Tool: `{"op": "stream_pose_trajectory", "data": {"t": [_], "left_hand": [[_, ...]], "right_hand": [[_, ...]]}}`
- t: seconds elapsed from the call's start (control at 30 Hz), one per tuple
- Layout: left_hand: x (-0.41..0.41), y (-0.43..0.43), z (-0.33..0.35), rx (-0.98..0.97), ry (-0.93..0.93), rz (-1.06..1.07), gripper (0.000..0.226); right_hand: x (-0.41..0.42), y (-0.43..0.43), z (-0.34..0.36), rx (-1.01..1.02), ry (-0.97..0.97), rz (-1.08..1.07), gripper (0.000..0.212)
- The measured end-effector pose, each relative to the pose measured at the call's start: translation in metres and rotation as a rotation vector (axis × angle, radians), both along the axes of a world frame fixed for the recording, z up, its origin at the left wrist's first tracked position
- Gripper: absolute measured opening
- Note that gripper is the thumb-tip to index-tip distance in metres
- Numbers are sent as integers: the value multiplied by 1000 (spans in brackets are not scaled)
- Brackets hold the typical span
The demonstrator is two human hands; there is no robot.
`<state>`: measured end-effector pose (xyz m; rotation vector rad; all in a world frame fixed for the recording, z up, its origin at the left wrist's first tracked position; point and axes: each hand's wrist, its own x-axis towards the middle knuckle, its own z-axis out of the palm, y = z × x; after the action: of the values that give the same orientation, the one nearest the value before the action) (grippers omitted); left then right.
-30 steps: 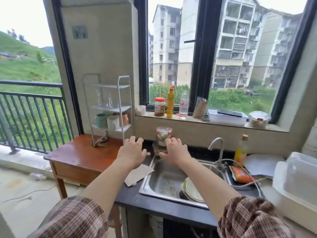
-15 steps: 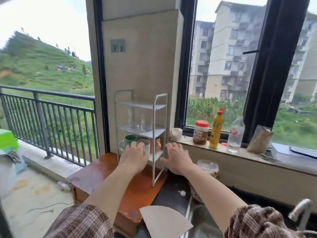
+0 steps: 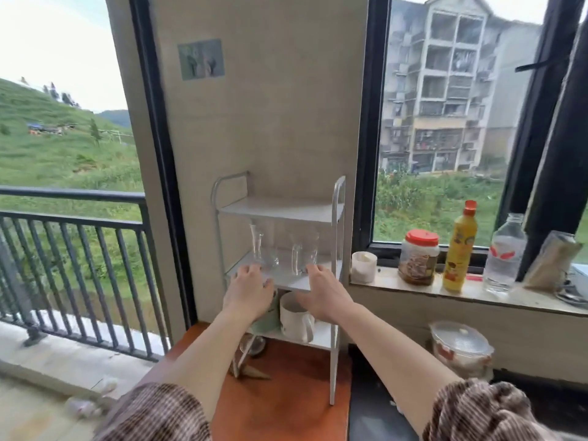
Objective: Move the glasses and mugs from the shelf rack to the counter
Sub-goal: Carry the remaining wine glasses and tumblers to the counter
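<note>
Two clear glasses on the middle tier of the shelf rack (image 3: 338, 237). A flared glass (image 3: 261, 249) stands toward the left edge and a handled glass mug (image 3: 304, 253) just beside it toward the right edge. Both upright, both look empty.
- Bottom tier: white mug (image 3: 294, 316) at the front edge, handle toward the viewer, nothing visible inside. A green mug (image 3: 267, 321) to its left, mostly hidden by the left wrist.
- Left hand (image 3: 249, 291): fingers extended and loosely spread at the middle tier's front edge, tips at the flared glass's foot. Holds nothing. Contact cannot be told.
- Right hand (image 3: 324, 292): same pose, tips just below the glass mug. Holds nothing.
- The rack stands on a wooden table (image 3: 286, 405), at the edge next to the dark counter (image 3: 366, 418). Nothing moved over yet, by the look of it.

Risks, as judged:
- The glasses stand close together, so taking both at once could clink them or tip the narrow-footed flared one.
- The top tier sits low over the rims. A straight lift would strike it, so sliding them out forward first seems wiser.
- The rack looks light, and a wrist catching the front right post could shake the mugs below.
- Smooth glass could slip in a loose grip.

Windowsill, right of the rack:
- small white cup (image 3: 363, 266)
- red-lidded jar (image 3: 418, 257) with brown contents
- yellow bottle (image 3: 458, 249)
- clear plastic bottle (image 3: 506, 253), fill level unclear

Counter back edge: lidded clear bowl (image 3: 459, 346), contents not readable.
</note>
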<state>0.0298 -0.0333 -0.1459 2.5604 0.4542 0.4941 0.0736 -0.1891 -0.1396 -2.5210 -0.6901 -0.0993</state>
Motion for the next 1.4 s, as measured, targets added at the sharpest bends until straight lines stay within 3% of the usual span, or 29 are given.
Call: {"op": "stream_pose_trajectory", "data": {"t": [0.13, 0.37, 0.47, 0.53, 0.63, 0.9, 1.03, 1.23, 1.4], "left_hand": [[43, 37, -1, -186, -122, -12, 51], [93, 55, -6, -416, -214, -98, 45], [108, 59, -1, -570, -231, -126, 35], [115, 60, 2, -685, -234, -165, 31], [120, 60, 5, -814, -248, -187, 31], [118, 65, 7, -939, -238, -105, 31], [104, 64, 10, -923, -229, -96, 32], [71, 61, 13, -944, -212, -99, 30], [29, 56, 15, -1112, -136, -149, 25]], "right_hand": [[28, 36, -1, 202, 122, -166, 63], [58, 60, -4, 454, 232, -275, 51], [67, 69, -1, 565, 305, -334, 37], [73, 73, 4, 633, 359, -358, 17], [76, 77, 10, 769, 482, -389, 12], [70, 74, 15, 735, 481, -509, 33], [61, 68, 16, 699, 502, -543, 27], [37, 43, 18, 830, 643, -469, 23], [3, 4, 17, 942, 719, -396, 18]]}}
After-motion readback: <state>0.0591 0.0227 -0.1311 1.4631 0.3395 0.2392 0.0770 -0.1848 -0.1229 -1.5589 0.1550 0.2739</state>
